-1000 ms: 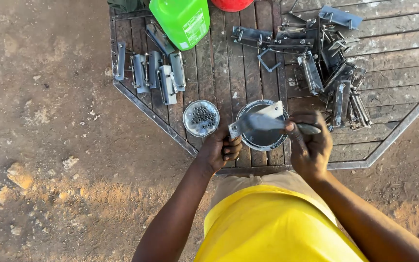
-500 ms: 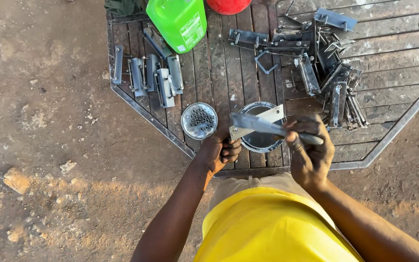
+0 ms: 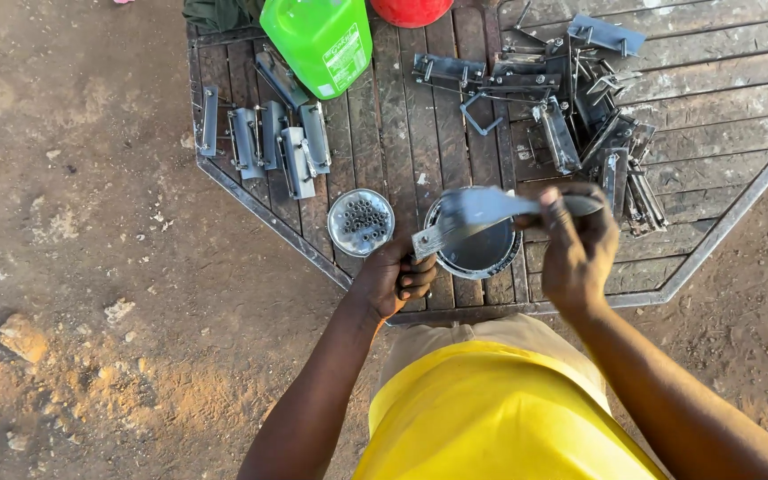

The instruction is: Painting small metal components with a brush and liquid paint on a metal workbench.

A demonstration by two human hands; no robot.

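My left hand (image 3: 395,277) grips the lower end of a flat grey metal bracket (image 3: 460,218) and holds it tilted over a round tin of grey paint (image 3: 477,253). My right hand (image 3: 575,244) is closed on a dark handle, a brush by the look of it (image 3: 571,206), whose tip lies against the bracket's upper part. Both hands hover above the near edge of a wooden slatted tabletop with a metal rim (image 3: 268,218).
A small round tin of screws (image 3: 361,221) stands left of the paint tin. A row of grey painted brackets (image 3: 268,147) lies at the far left. A heap of unpainted metal parts (image 3: 571,107) lies at the right. A green jerrycan (image 3: 322,40) and a red object (image 3: 411,9) stand behind. Bare dirt surrounds the table.
The bracket has been lifted a little and turned flatter over the paint tin. My right hand with the brush has shifted along it.
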